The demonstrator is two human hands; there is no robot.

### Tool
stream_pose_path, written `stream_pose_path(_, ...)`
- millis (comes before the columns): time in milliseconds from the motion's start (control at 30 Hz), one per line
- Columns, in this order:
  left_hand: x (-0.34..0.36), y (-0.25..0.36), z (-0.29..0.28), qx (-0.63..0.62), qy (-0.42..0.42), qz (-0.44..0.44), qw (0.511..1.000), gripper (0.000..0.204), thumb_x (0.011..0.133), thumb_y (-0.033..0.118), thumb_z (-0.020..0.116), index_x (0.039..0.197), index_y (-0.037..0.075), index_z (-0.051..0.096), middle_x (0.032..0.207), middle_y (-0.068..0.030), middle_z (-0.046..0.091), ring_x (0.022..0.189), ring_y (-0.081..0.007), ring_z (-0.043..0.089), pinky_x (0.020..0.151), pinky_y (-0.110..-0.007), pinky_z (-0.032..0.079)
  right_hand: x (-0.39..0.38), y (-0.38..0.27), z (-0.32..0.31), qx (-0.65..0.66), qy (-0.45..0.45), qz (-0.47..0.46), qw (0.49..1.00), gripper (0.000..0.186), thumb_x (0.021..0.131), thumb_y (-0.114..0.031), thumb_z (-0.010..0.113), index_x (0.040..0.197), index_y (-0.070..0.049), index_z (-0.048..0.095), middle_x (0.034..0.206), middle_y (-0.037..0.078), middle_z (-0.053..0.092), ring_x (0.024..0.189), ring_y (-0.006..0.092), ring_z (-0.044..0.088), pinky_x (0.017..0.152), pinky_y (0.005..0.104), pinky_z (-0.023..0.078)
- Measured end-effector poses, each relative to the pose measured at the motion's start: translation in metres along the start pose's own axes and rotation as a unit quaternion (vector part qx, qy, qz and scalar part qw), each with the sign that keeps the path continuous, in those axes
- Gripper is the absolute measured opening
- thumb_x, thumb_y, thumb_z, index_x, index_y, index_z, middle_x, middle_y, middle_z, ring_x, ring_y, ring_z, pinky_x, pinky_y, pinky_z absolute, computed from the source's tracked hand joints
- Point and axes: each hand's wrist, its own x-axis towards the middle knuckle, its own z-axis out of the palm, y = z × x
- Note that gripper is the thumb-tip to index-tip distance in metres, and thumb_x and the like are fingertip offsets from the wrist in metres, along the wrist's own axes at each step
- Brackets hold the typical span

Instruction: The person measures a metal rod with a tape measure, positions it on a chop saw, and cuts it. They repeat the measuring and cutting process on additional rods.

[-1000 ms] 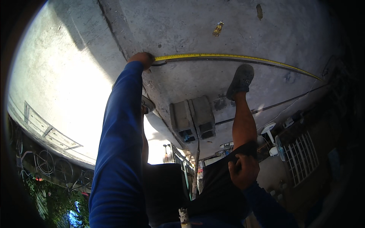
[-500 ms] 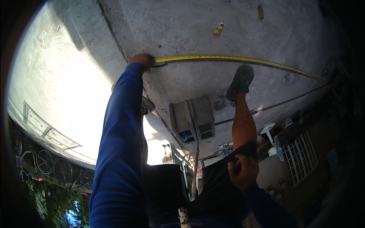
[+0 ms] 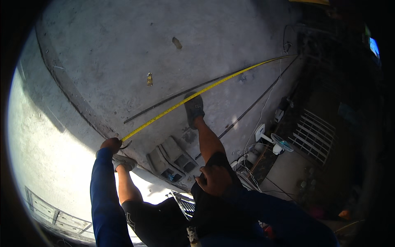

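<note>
My left hand (image 3: 111, 145) is closed on the near end of a tape measure, low over the floor beside my left shoe; the case is mostly hidden in my fingers. A dark curved strap or cord hangs by that hand. The yellow tape blade (image 3: 164, 113) runs out straight to the far right, crossing above the toe of my right shoe (image 3: 194, 109). A thin dark bar (image 3: 158, 103) lies on the concrete just beyond the blade, at a slight angle to it. My right hand (image 3: 216, 180) rests on my right knee, fingers loosely bent and apart, holding nothing visible.
Hollow concrete blocks (image 3: 181, 156) stand between my feet. Another dark bar (image 3: 258, 101) lies at right, near a white cable. Beyond are a fan (image 3: 281, 144) and a white metal grille (image 3: 314, 136). A small yellow wrapper (image 3: 149, 79) lies on the floor. A wooden stick (image 3: 192, 236) stands close to me.
The view has turned and shifted right. The blade now slants away from the bar's near end, having lain along it before. My right hand stays at my knee.
</note>
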Motion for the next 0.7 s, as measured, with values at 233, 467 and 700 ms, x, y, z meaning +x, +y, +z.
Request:
stream_pose_path(233,-0.200,0.113,-0.024,0.201,0.043,0.124,0.971,0.029,0.095,0.024,0.053,0.102,0.005,0.072,0.111,-0.0219,0.071,0.102,-0.0405,0.070,0.088,-0.052,0.056,-0.038,0.024,-0.013,0.037,0.014,0.061,0.997,0.037,0.093,-0.038,0.062,0.107,-0.003,0.063,0.093,0.022,0.072,0.090,0.0386,0.071,0.082,0.0517,0.055)
stream_pose_path(467,-0.339,0.242,-0.067,0.221,0.020,0.153,0.963,0.023,0.094,0.020,0.056,0.106,0.007,0.070,0.099,-0.0184,0.073,0.095,-0.0369,0.071,0.082,-0.049,0.057,-0.042,0.098,-0.030,0.155,0.003,0.056,0.986,0.045,0.092,-0.035,0.056,0.124,-0.004,0.061,0.117,0.021,0.071,0.110,0.0353,0.069,0.089,0.0510,0.054)
stream_pose_path(700,-0.295,0.454,-0.133,0.360,0.141,0.198,0.901,0.028,0.092,0.029,0.060,0.107,0.009,0.072,0.096,-0.0146,0.075,0.088,-0.0328,0.072,0.077,-0.043,0.057,-0.034,0.245,-0.105,0.322,0.109,0.080,0.937,0.046,0.093,-0.042,0.057,0.125,-0.008,0.061,0.115,0.019,0.072,0.107,0.0401,0.068,0.093,0.0508,0.052)
